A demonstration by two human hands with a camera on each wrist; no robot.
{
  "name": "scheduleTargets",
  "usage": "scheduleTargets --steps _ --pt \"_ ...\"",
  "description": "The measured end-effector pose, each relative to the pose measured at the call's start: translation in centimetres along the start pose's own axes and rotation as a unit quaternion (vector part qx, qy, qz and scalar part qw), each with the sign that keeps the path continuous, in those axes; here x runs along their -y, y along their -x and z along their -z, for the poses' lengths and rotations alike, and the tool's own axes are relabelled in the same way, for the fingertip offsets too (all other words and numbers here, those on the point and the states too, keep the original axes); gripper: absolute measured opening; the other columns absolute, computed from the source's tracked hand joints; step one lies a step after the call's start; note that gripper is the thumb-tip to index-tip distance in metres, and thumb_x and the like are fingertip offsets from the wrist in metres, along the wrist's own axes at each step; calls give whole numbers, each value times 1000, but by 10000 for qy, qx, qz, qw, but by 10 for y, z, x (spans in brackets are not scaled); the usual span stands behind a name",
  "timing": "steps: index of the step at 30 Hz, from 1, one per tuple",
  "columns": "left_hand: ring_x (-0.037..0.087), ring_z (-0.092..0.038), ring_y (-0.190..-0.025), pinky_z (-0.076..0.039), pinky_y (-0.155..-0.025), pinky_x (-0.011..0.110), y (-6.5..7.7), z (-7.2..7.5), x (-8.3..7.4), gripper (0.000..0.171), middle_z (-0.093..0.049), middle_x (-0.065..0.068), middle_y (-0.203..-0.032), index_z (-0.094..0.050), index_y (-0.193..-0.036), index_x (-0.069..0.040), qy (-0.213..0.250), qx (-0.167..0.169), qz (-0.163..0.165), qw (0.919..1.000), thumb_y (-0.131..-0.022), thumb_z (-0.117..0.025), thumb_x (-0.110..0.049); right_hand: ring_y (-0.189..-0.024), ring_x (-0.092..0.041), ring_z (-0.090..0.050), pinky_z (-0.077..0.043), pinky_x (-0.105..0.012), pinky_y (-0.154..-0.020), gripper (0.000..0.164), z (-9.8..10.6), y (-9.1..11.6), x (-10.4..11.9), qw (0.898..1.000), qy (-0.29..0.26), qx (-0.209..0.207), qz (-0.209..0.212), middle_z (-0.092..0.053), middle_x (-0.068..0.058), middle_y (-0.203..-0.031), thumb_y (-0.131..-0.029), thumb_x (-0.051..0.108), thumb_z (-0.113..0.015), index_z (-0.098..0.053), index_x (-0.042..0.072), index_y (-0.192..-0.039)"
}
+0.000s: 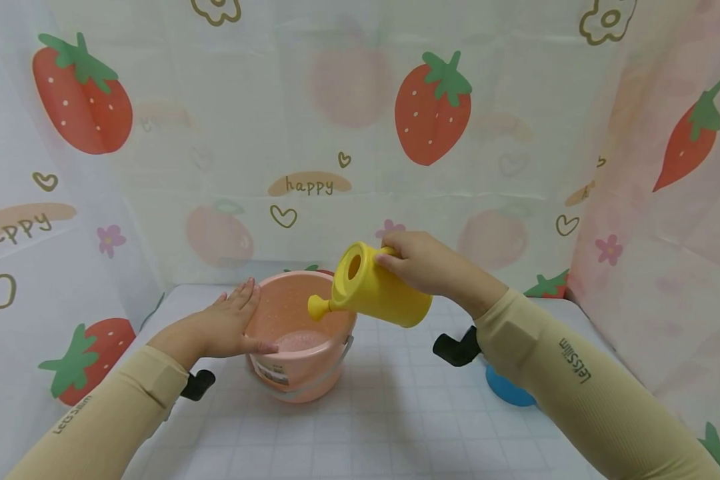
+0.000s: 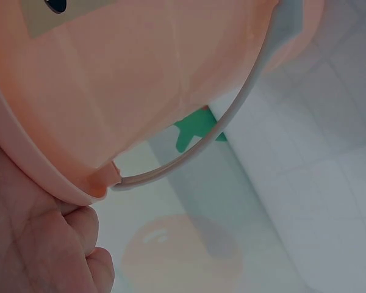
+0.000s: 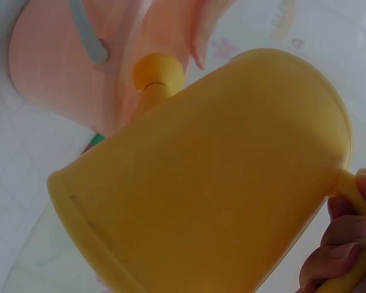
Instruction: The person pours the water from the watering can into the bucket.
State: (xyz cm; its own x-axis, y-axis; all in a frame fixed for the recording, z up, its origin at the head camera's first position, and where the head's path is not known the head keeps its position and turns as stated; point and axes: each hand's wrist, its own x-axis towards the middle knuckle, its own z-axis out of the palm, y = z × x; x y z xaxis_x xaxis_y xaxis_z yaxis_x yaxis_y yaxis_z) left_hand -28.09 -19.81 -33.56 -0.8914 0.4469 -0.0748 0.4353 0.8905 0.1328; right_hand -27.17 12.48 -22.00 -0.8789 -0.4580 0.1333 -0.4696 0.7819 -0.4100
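In the head view, a pink bucket (image 1: 312, 365) stands upright on the table, its grey handle (image 1: 343, 360) hanging down the outside. My left hand (image 1: 223, 327) rests on the bucket's left rim, fingers stretched along it and thumb across the near edge. In the left wrist view, the palm (image 2: 30, 238) lies against the rim. My right hand (image 1: 429, 263) grips the handle of a yellow watering can (image 1: 390, 290), tilted left with its spout head (image 1: 319, 307) over the bucket's mouth. The right wrist view shows curled fingers (image 3: 337, 253) round the can's handle.
A blue round object (image 1: 509, 388) lies on the table, partly hidden behind my right forearm. Black wrist mounts (image 1: 456, 348) stick out below both wrists. A strawberry-printed curtain (image 1: 360, 133) encloses the white tiled tabletop (image 1: 390, 427) at the back and sides.
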Motion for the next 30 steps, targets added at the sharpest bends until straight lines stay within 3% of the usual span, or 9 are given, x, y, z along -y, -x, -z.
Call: scheduleTargets --steps 4,8,14,20,25,28,30 --pt "43 -4 -136 -8 -107 58 -1 0 0 123 2 30 -148 -7 -141 12 -26 -6 -51 10000 -69 -44 -80 -107 -24 -53 -45 -34 -81 17 0 0 1 10000 54 -32 53 -62 -7 -104 -94 26 -50 -58 11 -96" --pt "44 -5 -136 -8 -106 58 -1 1 0 123 2 30 -147 -7 -141 13 -21 3 -60 10000 -69 -44 -80 -133 -25 -32 -41 -39 -94 20 0 -2 1 9999 111 -55 63 -53 -9 -129 -95 26 -50 -60 10 -102" --pt "44 -4 -135 -8 -107 58 -1 1 -1 122 2 30 -148 -6 -141 12 -30 33 -19 10000 -70 -45 -80 -135 -26 -26 -34 -42 -102 31 1 -3 2 9998 173 -15 26 -51 -11 -131 -95 27 -49 -56 8 -118" --pt "44 -4 -136 -8 -106 58 -1 1 0 121 2 30 -148 -7 -141 12 -15 43 6 10000 -71 -47 -78 -137 -23 -21 -24 -43 -108 29 2 -3 1 9999 125 60 -42 -38 -7 -142 -95 27 -49 -58 9 -117" --pt "43 -4 -136 -8 -107 58 -1 0 0 121 2 30 -148 -7 -141 12 -47 27 -25 10000 -71 -46 -78 -136 -24 -24 -29 -43 -106 39 3 -4 1 9997 182 99 -139 -40 -9 -141 -95 29 -49 -51 9 -128" --pt "44 -4 -136 -8 -106 58 -1 1 -1 121 2 30 -148 -7 -142 12 -34 25 -18 10000 -71 -46 -78 -136 -24 -24 -29 -43 -106 33 3 -4 2 9996 199 112 -158 -38 -8 -143 -95 28 -49 -55 9 -121" --pt "44 -4 -136 -8 -106 58 0 1 -1 121 2 30 -148 -7 -142 12 -27 31 -13 10000 -70 -45 -79 -135 -24 -26 -32 -42 -104 25 4 -4 2 9996 196 109 -142 -40 -7 -141 -95 28 -49 -59 10 -109"
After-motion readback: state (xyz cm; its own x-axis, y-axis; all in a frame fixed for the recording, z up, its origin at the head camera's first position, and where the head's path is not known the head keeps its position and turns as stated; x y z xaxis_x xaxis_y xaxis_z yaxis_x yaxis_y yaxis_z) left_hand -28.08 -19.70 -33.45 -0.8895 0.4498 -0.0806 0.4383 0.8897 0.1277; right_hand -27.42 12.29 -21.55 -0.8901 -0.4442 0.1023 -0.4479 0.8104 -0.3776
